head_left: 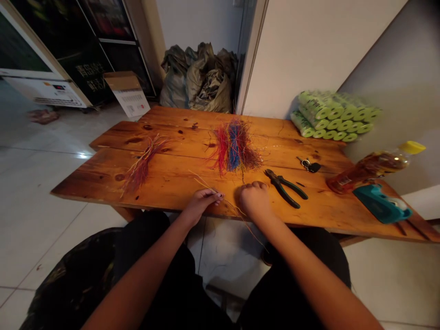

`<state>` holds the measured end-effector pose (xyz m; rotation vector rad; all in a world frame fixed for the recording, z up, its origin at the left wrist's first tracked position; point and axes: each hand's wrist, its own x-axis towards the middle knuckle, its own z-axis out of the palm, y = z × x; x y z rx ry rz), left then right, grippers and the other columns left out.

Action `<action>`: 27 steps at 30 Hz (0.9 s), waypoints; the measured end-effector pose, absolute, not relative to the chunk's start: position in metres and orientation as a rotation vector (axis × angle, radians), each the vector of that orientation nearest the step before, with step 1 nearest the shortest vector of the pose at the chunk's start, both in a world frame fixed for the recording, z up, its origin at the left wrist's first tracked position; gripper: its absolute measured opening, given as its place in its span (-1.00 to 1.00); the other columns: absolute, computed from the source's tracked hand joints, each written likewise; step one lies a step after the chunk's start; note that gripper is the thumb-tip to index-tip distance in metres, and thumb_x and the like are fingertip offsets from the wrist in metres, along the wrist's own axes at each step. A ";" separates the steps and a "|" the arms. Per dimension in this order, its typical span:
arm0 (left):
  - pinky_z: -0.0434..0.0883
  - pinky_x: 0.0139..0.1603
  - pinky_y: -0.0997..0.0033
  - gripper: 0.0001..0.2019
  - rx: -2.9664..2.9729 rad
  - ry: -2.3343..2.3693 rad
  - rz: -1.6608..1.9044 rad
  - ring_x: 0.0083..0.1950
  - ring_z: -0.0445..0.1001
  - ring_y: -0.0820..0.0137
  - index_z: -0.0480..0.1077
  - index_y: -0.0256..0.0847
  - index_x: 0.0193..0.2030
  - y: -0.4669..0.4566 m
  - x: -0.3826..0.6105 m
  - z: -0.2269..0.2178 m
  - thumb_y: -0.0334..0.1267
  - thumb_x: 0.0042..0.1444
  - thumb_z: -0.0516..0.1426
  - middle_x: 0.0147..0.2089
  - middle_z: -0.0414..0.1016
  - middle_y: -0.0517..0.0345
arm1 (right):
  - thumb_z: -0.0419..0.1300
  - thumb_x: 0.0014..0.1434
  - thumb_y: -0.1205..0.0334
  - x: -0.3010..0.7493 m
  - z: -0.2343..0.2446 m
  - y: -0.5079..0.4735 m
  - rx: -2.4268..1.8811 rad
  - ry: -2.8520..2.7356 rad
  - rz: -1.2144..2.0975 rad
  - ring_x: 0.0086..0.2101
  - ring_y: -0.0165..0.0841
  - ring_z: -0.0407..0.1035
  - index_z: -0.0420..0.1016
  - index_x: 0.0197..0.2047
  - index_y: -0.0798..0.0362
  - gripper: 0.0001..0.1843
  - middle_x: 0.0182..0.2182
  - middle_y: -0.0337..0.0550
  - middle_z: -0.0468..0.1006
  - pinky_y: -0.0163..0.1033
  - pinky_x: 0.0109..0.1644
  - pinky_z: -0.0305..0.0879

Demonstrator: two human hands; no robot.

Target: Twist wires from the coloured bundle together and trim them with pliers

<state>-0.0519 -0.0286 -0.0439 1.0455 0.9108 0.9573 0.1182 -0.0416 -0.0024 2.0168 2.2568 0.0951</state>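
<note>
My left hand pinches a few thin yellow wires at the table's near edge. Their ends fan out to the upper left, and a strand runs past the edge. My right hand rests curled on the wooden table, close to the strand; I cannot tell if it holds any. Farther off lie a heap of red, blue and orange wires and a smaller red-yellow bundle. Green-handled pliers lie right of my right hand.
Keys, a yellow-capped bottle of amber liquid lying down and a teal tape dispenser occupy the table's right end. Green packaged rolls stand behind them. Stuffed sacks lean against the back wall.
</note>
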 end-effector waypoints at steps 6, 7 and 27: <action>0.32 -0.28 0.43 -0.85 1.074 0.905 0.915 -0.39 0.39 0.49 0.48 -0.25 -0.49 -0.027 -0.051 -0.042 -0.19 -0.14 0.23 -0.35 0.55 0.13 | 0.08 0.02 0.30 0.124 0.004 -0.016 1.808 2.259 -0.105 -0.31 -0.11 0.45 0.56 -0.31 0.19 -0.74 -0.36 0.19 0.57 -0.18 -0.32 0.25; 0.32 -0.28 0.43 -0.84 1.075 0.915 0.908 -0.39 0.40 0.48 0.48 -0.25 -0.50 -0.027 -0.051 -0.041 -0.19 -0.14 0.23 -0.34 0.55 0.12 | 0.08 0.00 0.26 0.127 0.004 -0.015 1.790 2.266 -0.116 -0.32 -0.12 0.45 0.55 -0.31 0.16 -0.74 -0.35 0.16 0.57 -0.18 -0.33 0.25; 0.33 -0.20 0.38 -0.83 1.105 0.906 0.872 -0.27 0.46 0.38 0.48 -0.26 -0.49 -0.024 -0.049 -0.040 -0.18 -0.16 0.23 -0.35 0.56 0.08 | -0.02 0.07 0.22 0.127 0.003 -0.021 1.801 2.260 -0.082 -0.32 -0.17 0.46 0.53 -0.25 0.12 -0.68 -0.31 0.11 0.57 -0.19 -0.30 0.25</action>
